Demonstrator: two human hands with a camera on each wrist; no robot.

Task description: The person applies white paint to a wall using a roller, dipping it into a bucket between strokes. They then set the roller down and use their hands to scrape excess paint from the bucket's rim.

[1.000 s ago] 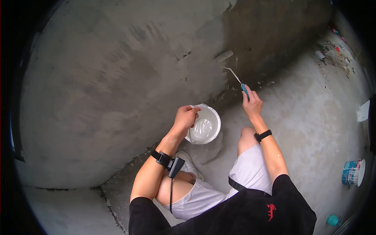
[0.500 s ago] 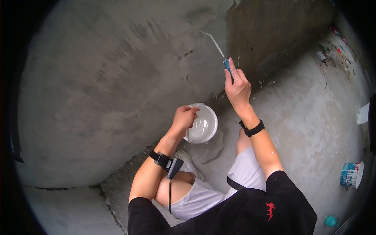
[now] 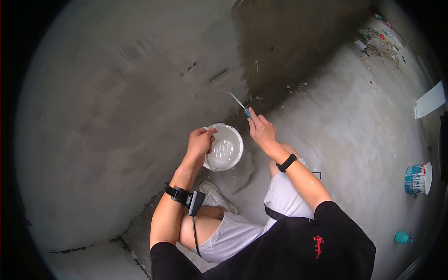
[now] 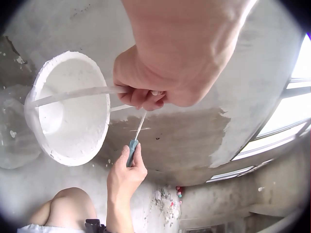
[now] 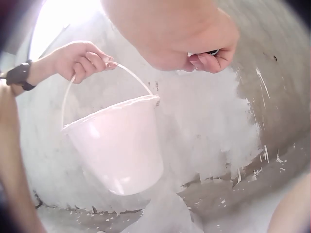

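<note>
— Bucket (image 3: 224, 148), white, hangs in the air by its thin handle (image 5: 73, 87); the left hand (image 3: 199, 141) has its fingers curled around that handle. Do you see it from your side?

— Yes. It hangs a little tilted, close to the concrete wall (image 3: 116, 116), and there is white paint inside. Under it a pale sheet of plastic (image 3: 235, 175) lies on the floor (image 3: 364, 130).

— And the right hand (image 3: 262, 130)?

— It is clenched on the blue grip of a small paint roller (image 3: 233, 95). The thin metal rod goes up and to the left from the hand, and the roller head touches the wall, just beside the edge where the grey surface meets the darker patch (image 3: 289, 42).

— Are both hands near each other?

— Quite near; the bucket is between them. The person squats, in white shorts, with a black band on each wrist.

— What else is in the room?

— A paint can (image 3: 418, 178) with a blue label stands well apart, on the floor at the right. Near it lies a small teal object (image 3: 402, 237); I cannot tell what it is. Far in the corner there is some rubble (image 3: 378, 37).
</note>
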